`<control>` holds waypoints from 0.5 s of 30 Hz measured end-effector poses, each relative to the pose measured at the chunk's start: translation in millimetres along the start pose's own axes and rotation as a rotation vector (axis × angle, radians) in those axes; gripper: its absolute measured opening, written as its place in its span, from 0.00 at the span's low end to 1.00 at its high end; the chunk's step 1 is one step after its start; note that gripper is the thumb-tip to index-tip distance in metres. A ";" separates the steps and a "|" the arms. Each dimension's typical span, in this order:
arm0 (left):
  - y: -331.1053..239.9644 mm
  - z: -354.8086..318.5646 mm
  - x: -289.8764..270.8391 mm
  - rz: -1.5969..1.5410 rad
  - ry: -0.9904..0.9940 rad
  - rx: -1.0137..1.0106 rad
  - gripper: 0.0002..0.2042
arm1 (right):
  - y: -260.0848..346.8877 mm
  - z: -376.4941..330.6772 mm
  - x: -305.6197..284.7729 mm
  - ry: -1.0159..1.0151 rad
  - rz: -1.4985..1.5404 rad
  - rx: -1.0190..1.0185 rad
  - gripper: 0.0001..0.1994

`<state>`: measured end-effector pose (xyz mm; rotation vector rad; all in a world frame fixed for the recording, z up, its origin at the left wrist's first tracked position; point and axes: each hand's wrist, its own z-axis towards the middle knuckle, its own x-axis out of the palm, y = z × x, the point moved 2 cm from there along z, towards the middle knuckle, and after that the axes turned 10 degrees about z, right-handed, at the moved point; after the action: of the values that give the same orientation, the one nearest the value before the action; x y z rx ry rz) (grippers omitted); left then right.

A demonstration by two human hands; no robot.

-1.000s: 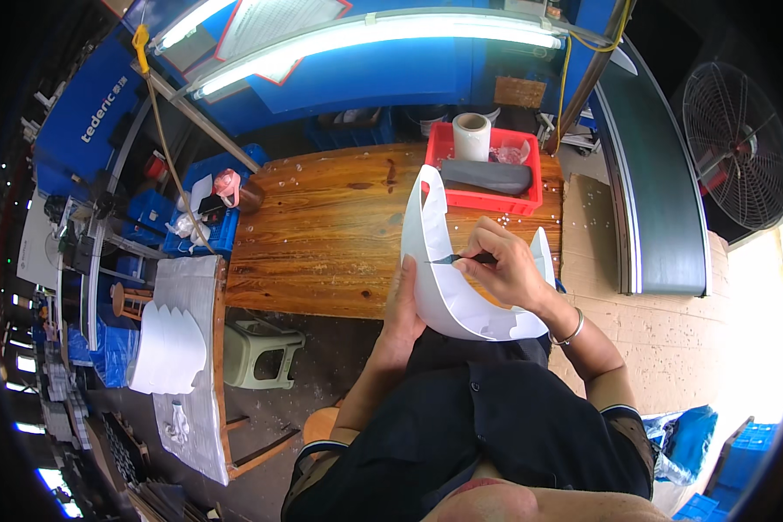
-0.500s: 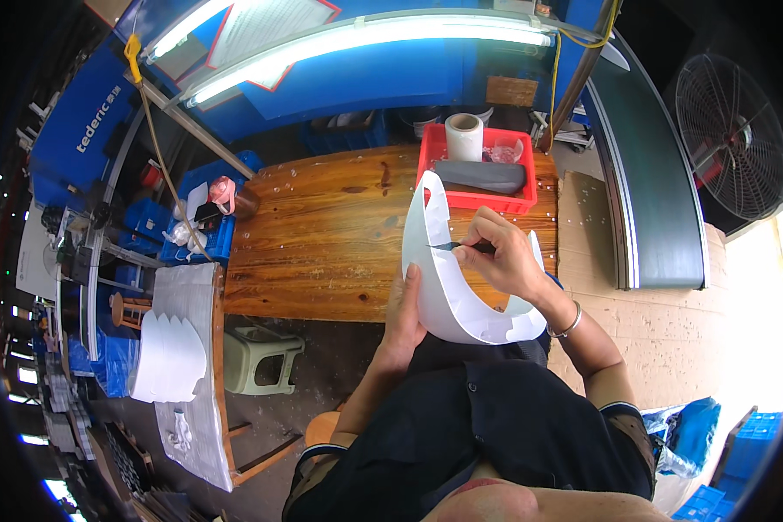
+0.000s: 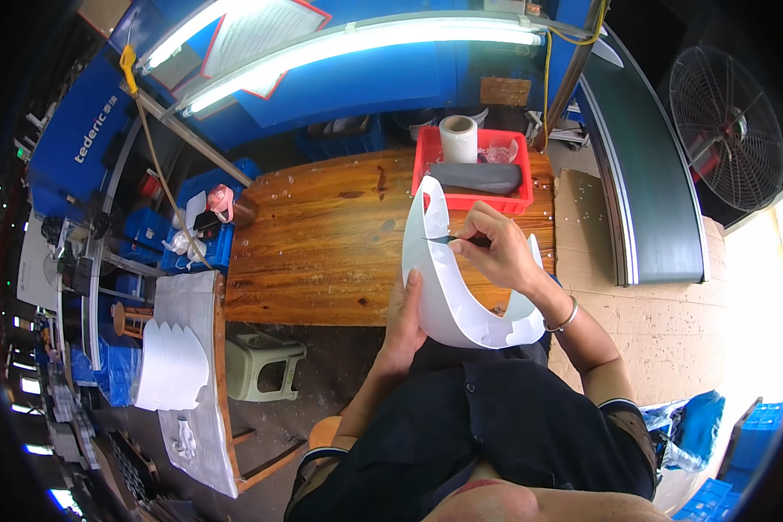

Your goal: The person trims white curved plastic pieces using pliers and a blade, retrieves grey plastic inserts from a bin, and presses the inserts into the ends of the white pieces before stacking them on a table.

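Note:
A white curved plastic part (image 3: pixel 439 300), shaped like a deep U with a scalloped inner edge, is held above my lap at the table's near edge. My left hand (image 3: pixel 404 317) grips its left outer side, thumb pressed against the wall. In my right hand (image 3: pixel 496 246) is a thin dark knife-like tool (image 3: pixel 468 240), pinched between thumb and fingers. Its narrow tip meets the upper edge of the part's left arm. The fingers hide most of the handle.
Ahead on the wooden table (image 3: pixel 322 235) stands a red tray (image 3: pixel 496 205) with a white film roll (image 3: pixel 458 139) and a grey roll (image 3: pixel 474 177). More white curved parts (image 3: pixel 172 365) lie on a covered bench at left. A conveyor (image 3: pixel 652 174) and fan (image 3: pixel 726 130) are at right.
My right hand has shifted slightly up and left, carrying the tool tip higher along the edge of the white part. My left hand keeps its hold.

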<state>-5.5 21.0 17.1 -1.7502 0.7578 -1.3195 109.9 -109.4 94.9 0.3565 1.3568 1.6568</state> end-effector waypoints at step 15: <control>4.9 -8.7 3.4 0.065 0.015 0.002 0.25 | -4.1 9.9 -7.4 -0.091 -0.024 0.002 0.10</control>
<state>-12.9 13.6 15.6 -1.7014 0.8144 -1.2907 122.7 -109.4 97.1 0.4102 1.2904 1.6007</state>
